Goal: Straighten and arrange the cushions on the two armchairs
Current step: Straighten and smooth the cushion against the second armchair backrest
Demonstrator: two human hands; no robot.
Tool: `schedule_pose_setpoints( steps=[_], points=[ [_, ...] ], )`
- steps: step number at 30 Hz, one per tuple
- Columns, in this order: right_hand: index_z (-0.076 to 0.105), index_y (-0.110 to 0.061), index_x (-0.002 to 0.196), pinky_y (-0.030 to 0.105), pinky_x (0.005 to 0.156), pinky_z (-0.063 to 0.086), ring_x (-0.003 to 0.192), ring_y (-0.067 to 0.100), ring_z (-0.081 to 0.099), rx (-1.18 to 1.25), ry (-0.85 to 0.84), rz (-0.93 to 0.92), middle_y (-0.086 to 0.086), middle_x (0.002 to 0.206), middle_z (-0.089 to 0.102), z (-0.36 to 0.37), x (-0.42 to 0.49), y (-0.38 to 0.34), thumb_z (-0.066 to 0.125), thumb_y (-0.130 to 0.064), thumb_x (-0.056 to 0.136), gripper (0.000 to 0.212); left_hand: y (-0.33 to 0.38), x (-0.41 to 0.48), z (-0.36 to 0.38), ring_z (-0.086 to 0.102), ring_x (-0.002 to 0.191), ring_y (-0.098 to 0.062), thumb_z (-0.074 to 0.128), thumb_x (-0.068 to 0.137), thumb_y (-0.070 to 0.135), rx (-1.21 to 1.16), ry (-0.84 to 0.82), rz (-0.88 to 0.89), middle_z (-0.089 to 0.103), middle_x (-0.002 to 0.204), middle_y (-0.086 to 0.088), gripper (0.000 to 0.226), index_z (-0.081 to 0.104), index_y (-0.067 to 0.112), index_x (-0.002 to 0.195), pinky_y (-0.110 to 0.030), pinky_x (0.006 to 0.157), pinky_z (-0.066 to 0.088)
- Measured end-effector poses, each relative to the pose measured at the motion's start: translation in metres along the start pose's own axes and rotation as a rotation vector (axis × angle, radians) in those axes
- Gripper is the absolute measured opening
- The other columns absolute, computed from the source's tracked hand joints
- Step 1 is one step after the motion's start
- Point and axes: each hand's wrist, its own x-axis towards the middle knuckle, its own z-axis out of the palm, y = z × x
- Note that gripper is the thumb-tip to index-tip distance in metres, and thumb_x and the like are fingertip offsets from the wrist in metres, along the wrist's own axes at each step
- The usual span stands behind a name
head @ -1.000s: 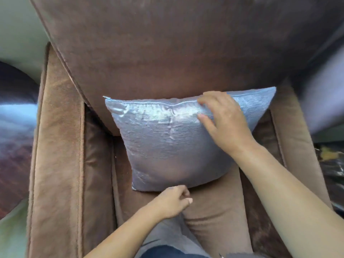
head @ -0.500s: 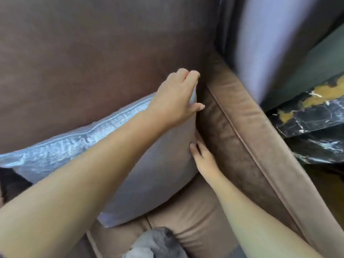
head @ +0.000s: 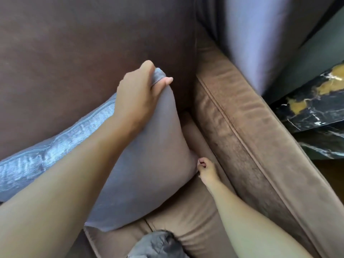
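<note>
Silver-grey cushion propped on brown armchair, gripped at two corners.

Seated in the armchair well: one cushion, leaning against the dark backrest, lower edge on the seat pad. Left hand closed around the upper right corner, fabric bunched between thumb and fingers. Right hand pinched shut on the lower right corner, beside the armrest. Compared with half a second earlier: upper corner lifted and crumpled into a fist-hold instead of lying under flat fingers; right hand shifted from flat against the side to a fingertip pinch. Cushion's left end cut off by the frame edge and left forearm. Grey fabric at bottom edge, identity unclear. Marbled black-and-gold surface far right, partly cropped.
</note>
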Motion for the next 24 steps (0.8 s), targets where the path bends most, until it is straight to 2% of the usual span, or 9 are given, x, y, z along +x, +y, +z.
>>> schedule_pose_setpoints(
  steps=[3,5,7,11,13,16,18,20,24],
  points=[
    [0.053,-0.029,0.065,0.041,0.069,0.053,0.071,0.029,0.060,-0.016,-0.003,-0.032,0.019,0.083,0.063,-0.009,-0.023,-0.009,0.052,-0.057,0.076,0.031,-0.002,-0.003,-0.006,0.048,0.070,-0.039,0.057,0.092,0.050,-0.075,0.037,0.012,0.048,0.068,-0.012,0.052,0.037,0.003,0.079,-0.047,0.064,0.044],
    [0.047,-0.023,0.067,0.040,0.066,0.052,0.064,0.024,0.059,-0.019,-0.021,-0.037,0.012,0.073,0.063,-0.022,-0.054,-0.032,0.059,-0.037,0.090,0.029,-0.002,-0.003,-0.010,0.045,0.068,-0.035,0.058,0.092,0.048,-0.088,0.057,-0.005,0.047,0.067,-0.011,0.053,0.037,0.002,0.078,-0.045,0.065,0.041],
    [0.042,-0.018,0.069,0.038,0.064,0.050,0.056,0.020,0.058,-0.005,-0.033,-0.038,0.008,0.063,0.059,-0.030,-0.066,-0.036,0.056,-0.020,0.096,0.031,-0.004,-0.002,-0.012,0.043,0.068,-0.032,0.058,0.093,0.045,-0.103,0.073,-0.030,0.046,0.064,-0.005,0.051,0.037,0.001,0.078,-0.041,0.065,0.039],
    [0.042,-0.015,0.067,0.046,0.066,0.054,0.053,0.019,0.054,-0.020,-0.009,-0.011,0.005,0.055,0.053,-0.034,-0.067,-0.034,0.056,-0.021,0.097,0.034,-0.012,-0.003,-0.011,0.038,0.067,-0.026,0.059,0.093,0.042,-0.129,0.109,-0.082,0.042,0.066,-0.005,0.049,0.035,0.003,0.075,-0.039,0.064,0.038],
    [0.041,-0.016,0.065,0.047,0.068,0.054,0.054,0.024,0.055,-0.098,0.035,0.002,0.006,0.054,0.056,-0.030,-0.069,-0.036,0.058,-0.022,0.096,0.036,-0.012,-0.005,-0.008,0.039,0.067,-0.028,0.060,0.092,0.040,-0.140,0.086,-0.105,0.046,0.067,-0.010,0.048,0.036,0.003,0.075,-0.039,0.064,0.039],
    [0.047,-0.016,0.070,0.041,0.073,0.050,0.079,0.036,0.063,-0.224,0.105,-0.019,0.017,0.078,0.064,-0.028,-0.080,-0.057,0.059,-0.017,0.093,0.027,-0.010,-0.004,-0.005,0.049,0.071,-0.022,0.065,0.089,0.039,-0.105,0.024,-0.057,0.056,0.076,-0.007,0.037,0.049,0.005,0.086,-0.042,0.070,0.044],
    [0.060,-0.011,0.098,0.038,0.088,0.045,0.109,0.038,0.058,-0.268,0.130,-0.042,0.022,0.112,0.062,-0.033,-0.091,-0.092,0.059,-0.016,0.093,0.007,-0.009,-0.004,-0.011,0.059,0.091,-0.022,0.068,0.087,0.036,-0.075,-0.056,0.030,0.065,0.098,0.000,0.035,0.054,0.011,0.107,-0.040,0.081,0.048],
    [0.054,-0.008,0.127,0.037,0.101,0.039,0.126,0.036,0.048,-0.220,0.146,-0.098,0.021,0.135,0.049,-0.041,-0.106,-0.138,0.060,-0.023,0.094,0.036,-0.013,-0.011,-0.021,0.058,0.108,-0.021,0.070,0.086,0.036,-0.037,-0.129,0.086,0.062,0.118,0.000,0.047,0.052,0.015,0.124,-0.036,0.088,0.045],
    [0.046,-0.016,0.133,0.036,0.099,0.043,0.122,0.023,0.051,-0.151,0.234,-0.515,0.006,0.137,0.046,-0.048,-0.167,-0.231,0.062,-0.050,0.086,0.060,-0.053,-0.059,-0.052,0.058,0.110,-0.026,0.069,0.085,0.042,0.057,-0.142,0.161,0.059,0.126,-0.004,0.052,0.055,0.011,0.125,-0.037,0.088,0.049]
  ],
)
